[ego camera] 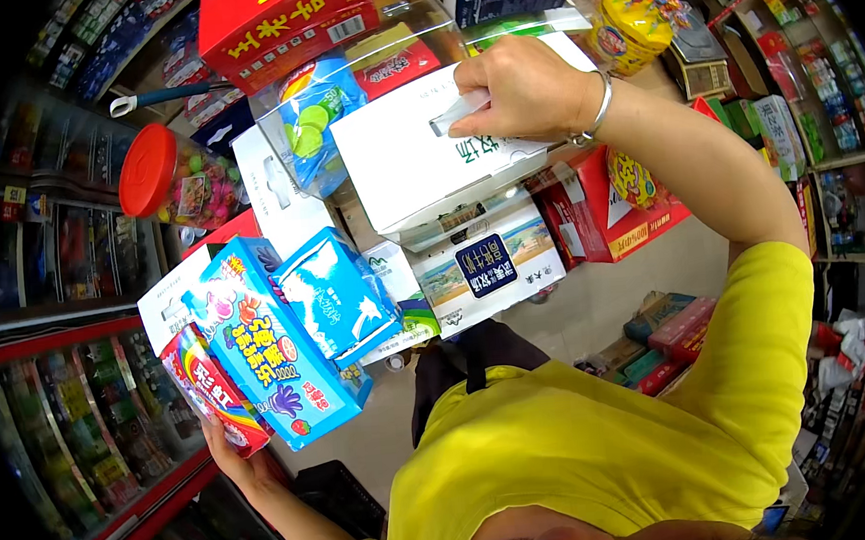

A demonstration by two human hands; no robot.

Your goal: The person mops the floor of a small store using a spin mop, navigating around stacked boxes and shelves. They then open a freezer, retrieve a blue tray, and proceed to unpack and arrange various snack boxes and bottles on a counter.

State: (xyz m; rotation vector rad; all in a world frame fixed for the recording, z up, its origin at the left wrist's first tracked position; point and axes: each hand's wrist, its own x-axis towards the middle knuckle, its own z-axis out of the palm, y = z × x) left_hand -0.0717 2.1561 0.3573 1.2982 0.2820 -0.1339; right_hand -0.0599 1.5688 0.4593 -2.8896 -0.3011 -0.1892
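Note:
My right hand (521,87) grips the plastic handle on top of a white milk carton (460,129). The carton's printed side (488,262) faces my body. At the lower left, my left hand (239,456) holds the bottom end of a red candy box (208,391) with a rainbow print, some fingers hidden behind it. That box leans against a large blue candy box (279,341), printed with cartoon fruit and a purple hand. A smaller bright blue pack (338,295) lies between the blue box and the milk carton. Another white carton with a handle slot (280,183) stands behind them.
A clear jar with a red lid (149,171) holds colourful sweets. Farther off are a red carton (288,32), a blue bag (324,119) and a yellow lollipop tub (626,31). Another red carton (623,204) stands right of the milk. Glass-fronted shelves (90,429) line the left.

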